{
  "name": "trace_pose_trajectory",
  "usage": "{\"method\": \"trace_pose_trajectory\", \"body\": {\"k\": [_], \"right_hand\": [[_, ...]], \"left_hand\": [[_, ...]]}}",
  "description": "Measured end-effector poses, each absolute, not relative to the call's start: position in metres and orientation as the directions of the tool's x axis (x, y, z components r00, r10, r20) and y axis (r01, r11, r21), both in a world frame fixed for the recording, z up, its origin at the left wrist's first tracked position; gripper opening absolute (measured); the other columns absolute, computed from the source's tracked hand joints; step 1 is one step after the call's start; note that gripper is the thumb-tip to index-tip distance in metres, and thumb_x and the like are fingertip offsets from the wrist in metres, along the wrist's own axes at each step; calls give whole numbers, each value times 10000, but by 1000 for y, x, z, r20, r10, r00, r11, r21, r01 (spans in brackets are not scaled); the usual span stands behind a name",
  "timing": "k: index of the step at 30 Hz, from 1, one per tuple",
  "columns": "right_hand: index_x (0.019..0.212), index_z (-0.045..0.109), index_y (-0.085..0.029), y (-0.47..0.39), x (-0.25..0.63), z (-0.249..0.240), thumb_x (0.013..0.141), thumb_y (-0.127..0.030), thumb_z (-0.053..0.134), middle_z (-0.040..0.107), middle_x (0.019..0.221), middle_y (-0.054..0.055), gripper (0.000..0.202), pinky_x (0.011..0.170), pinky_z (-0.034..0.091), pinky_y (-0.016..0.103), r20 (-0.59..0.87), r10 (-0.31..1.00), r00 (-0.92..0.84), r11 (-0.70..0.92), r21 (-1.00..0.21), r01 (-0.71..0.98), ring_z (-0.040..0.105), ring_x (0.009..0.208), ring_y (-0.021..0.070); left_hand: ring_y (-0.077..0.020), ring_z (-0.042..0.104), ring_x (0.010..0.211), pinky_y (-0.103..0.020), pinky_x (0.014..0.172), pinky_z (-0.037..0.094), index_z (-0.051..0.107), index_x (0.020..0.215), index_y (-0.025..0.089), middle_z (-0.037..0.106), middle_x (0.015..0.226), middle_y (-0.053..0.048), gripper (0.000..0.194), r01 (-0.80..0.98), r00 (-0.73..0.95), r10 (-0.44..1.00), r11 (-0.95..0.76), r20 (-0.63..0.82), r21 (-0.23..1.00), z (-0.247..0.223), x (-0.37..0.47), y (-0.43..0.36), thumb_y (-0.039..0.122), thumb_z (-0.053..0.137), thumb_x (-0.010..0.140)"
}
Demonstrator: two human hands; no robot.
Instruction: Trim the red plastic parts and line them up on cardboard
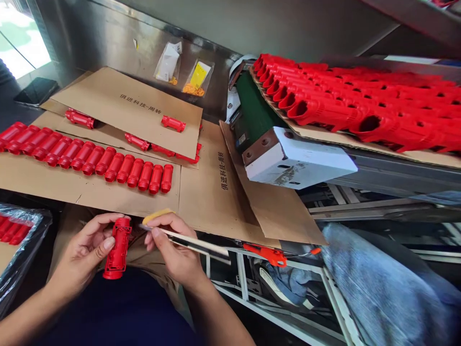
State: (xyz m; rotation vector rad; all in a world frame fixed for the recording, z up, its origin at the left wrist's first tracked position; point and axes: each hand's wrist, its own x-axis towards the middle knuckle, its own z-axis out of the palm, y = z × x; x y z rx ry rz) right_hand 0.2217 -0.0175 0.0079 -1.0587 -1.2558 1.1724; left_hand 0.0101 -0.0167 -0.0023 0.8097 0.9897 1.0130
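My left hand grips a red plastic tube-shaped housing, held upright over my lap with its cut-out side facing me. Thumb and fingers wrap its left side. Just right of it, my right hand is closed on a thin pale stick that points away to the right. A yellow piece shows by the same fingers; whether it joins the stick I cannot tell. The stick and the housing are apart. Beyond my hands, a row of similar red housings lies on a cardboard sheet.
A second cardboard sheet carries and partly covers more housings. Many red parts are stacked on the conveyor at right. Small bags with orange rings lie behind. An orange-handled tool and a person's denim-clad leg are at right.
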Motion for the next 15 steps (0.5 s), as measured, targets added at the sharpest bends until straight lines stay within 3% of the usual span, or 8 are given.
{"method": "trace_pose_trajectory", "body": {"k": [4,6,8,10,12,14,15], "right_hand": [[970,717,-179,-12,215,7,957,-538,778,629,650,-54,364,430,455,159,-176,964,-197,-196,-977,-83,557,470,71],[879,661,-187,-12,211,5,885,-605,830,624,607,-65,450,414,454,163,-288,920,-265,-332,-933,-140,538,431,69],[868,633,-197,-14,209,4,906,-631,795,640,593,-62,465,421,488,177,-314,912,-264,-359,-923,-142,560,421,81],[889,663,-195,-19,210,5,985,-552,735,684,630,-35,376,474,550,206,-190,961,-200,-199,-980,-26,635,480,109],[946,729,-190,-23,213,8,1038,-390,703,774,768,31,222,636,649,271,87,987,-133,112,-975,193,759,676,166],[1090,773,-193,-27,216,11,1046,-229,688,839,997,95,102,867,687,339,378,915,-140,403,-844,353,817,968,223],[1192,766,-198,-28,218,11,1045,-181,681,843,1100,110,171,948,681,353,477,866,-152,497,-783,373,810,1083,234]], "left_hand": [[-320,769,1152,-310,874,642,868,1210,234,778,1377,-165,469,-300,251,850,524,-464,797,15,13,-17,557,848,871],[-320,783,1074,-302,767,648,883,1185,225,746,1437,-185,602,-370,266,844,535,-465,759,21,14,-17,699,829,818],[-303,790,966,-300,673,633,891,1144,228,750,1420,-198,619,-399,220,889,458,-402,795,23,14,-17,714,867,762],[-299,785,985,-305,743,639,892,1052,234,799,1298,-179,475,-318,103,949,316,-299,894,23,14,-18,544,984,703],[-290,777,1034,-312,836,641,864,1002,243,829,1169,-130,373,-243,0,968,245,-252,939,21,13,-17,371,1021,688],[-221,764,878,-272,738,630,824,1013,251,836,1112,-87,343,-288,-28,956,273,-293,918,18,13,-17,327,998,727],[-169,722,751,-234,645,597,806,1025,251,839,1103,-76,335,-332,-18,947,296,-319,896,17,12,-16,324,984,750]]}}
